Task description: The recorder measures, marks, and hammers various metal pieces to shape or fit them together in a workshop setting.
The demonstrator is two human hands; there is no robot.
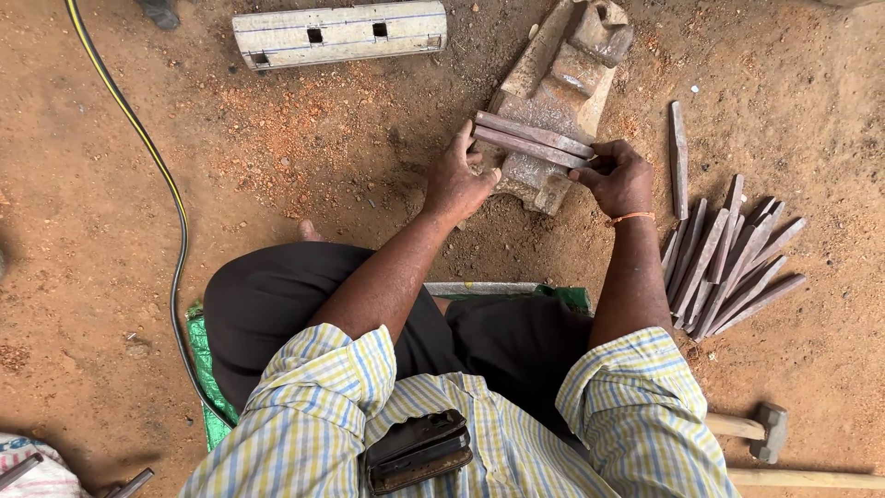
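Black pouch (417,450) clipped at the chest of a checked shirt (313,415), nearest the lens; person seated low on dirt floor (92,231), knees in dark trousers. Left hand (456,180) and right hand (619,177) each have fingers clamped on an end of two flat metal bars (532,141), held together across a rusty iron block (553,101) just ahead. A heap of similar bars (728,267) lies on the ground by the right arm, one bar (679,148) apart; hammer (770,432) behind, so only this pair is in hand, the heap untouched.
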